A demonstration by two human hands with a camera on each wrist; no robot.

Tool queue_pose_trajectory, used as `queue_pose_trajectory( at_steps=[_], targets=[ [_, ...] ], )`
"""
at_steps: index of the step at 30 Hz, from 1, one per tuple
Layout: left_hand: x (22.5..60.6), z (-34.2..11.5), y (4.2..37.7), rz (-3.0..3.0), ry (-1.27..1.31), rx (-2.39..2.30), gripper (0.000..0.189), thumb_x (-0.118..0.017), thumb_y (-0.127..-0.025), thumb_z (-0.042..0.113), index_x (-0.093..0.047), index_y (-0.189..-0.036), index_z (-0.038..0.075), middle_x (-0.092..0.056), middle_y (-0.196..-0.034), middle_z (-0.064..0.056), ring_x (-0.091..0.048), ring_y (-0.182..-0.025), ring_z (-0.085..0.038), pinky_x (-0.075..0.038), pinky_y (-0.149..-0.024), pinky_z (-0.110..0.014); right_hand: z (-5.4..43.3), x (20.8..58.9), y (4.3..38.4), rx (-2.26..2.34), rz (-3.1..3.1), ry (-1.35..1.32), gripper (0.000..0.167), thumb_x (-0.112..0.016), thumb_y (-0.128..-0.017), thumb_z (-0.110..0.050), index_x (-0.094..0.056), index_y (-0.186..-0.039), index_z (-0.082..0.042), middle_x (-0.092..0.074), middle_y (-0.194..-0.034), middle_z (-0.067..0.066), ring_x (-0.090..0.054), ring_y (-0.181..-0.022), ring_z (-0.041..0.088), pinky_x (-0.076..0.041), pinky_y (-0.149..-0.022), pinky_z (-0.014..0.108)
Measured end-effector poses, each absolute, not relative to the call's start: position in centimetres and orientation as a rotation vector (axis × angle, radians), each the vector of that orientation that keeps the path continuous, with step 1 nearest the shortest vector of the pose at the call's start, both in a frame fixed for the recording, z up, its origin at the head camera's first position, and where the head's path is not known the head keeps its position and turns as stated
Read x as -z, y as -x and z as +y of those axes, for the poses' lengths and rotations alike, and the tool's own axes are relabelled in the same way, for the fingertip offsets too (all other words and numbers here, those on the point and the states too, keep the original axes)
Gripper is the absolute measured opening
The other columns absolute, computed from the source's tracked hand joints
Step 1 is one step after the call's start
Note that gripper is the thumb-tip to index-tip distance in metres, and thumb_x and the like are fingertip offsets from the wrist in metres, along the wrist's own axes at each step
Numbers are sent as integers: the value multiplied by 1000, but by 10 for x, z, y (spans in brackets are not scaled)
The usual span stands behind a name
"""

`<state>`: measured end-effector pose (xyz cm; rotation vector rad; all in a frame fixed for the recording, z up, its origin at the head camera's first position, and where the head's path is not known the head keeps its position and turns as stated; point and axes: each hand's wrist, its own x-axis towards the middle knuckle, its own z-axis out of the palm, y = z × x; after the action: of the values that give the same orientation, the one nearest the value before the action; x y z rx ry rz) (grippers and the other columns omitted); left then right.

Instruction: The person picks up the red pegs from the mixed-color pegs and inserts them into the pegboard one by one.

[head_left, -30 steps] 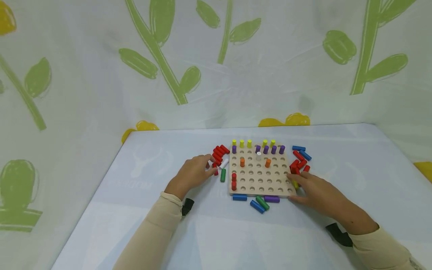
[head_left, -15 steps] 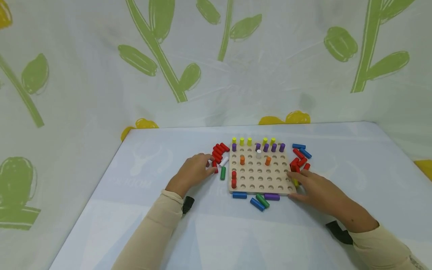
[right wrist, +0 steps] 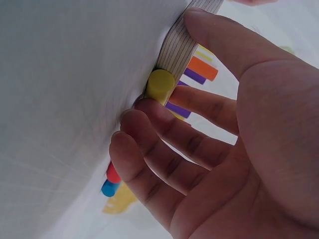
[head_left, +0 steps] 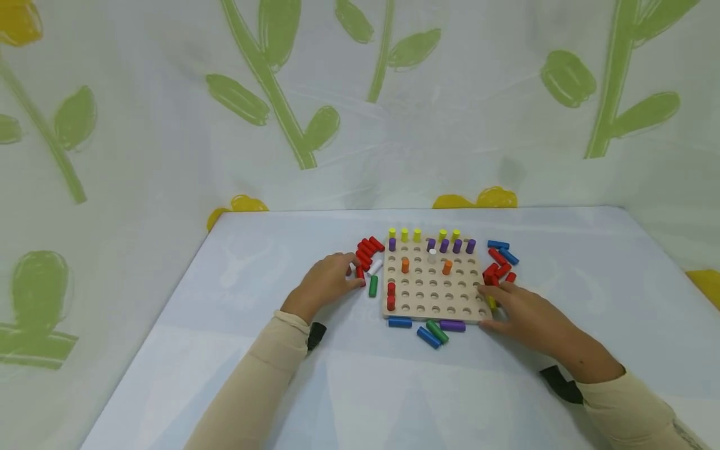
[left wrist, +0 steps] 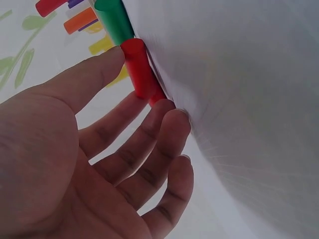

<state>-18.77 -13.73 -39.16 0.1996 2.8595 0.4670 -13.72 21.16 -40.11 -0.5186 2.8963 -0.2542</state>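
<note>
A wooden peg board (head_left: pixel 419 304) lies on the table with yellow, purple, white, orange and red pegs upright in some holes. My left hand (head_left: pixel 326 281) rests left of it, fingers loosely bent; thumb and index fingertips touch or nearly touch a red peg (left wrist: pixel 139 69) lying on the table. A green peg (head_left: pixel 374 286) lies beside it. At the board's right front corner rests my right hand (head_left: pixel 525 319). Its thumb touches the board's edge and its index finger reaches the right side. A lying yellow peg (right wrist: pixel 161 85) is close to its fingers, against the board.
Several red pegs (head_left: pixel 369 246) and a white peg (head_left: pixel 375 267) lie left of the board. Blue pegs (head_left: pixel 509 255) and more red pegs (head_left: pixel 504 270) lie to its right. In front are blue, green and purple pegs (head_left: pixel 452 325). A patterned wall (head_left: pixel 360 144) rises behind the table.
The view shifts slightly. Both hands keep nearly the same places, and the pegs and board stay where they were.
</note>
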Motion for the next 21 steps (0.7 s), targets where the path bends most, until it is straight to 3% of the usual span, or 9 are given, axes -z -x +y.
queue_pose_trajectory(
  at_steps=[21],
  targets=[
    [390,-136,184,2879,-266,-615,38,-82,-84,24,-57,-111,17,-68,-101,-1,-60,-87,-17,-56,-84,-31,212,399,137,287,2878,504,74,-78,-83,-46,-54,-142,-7,-52,-140,32,-53,-126,52,-51,-94,61]
  ],
)
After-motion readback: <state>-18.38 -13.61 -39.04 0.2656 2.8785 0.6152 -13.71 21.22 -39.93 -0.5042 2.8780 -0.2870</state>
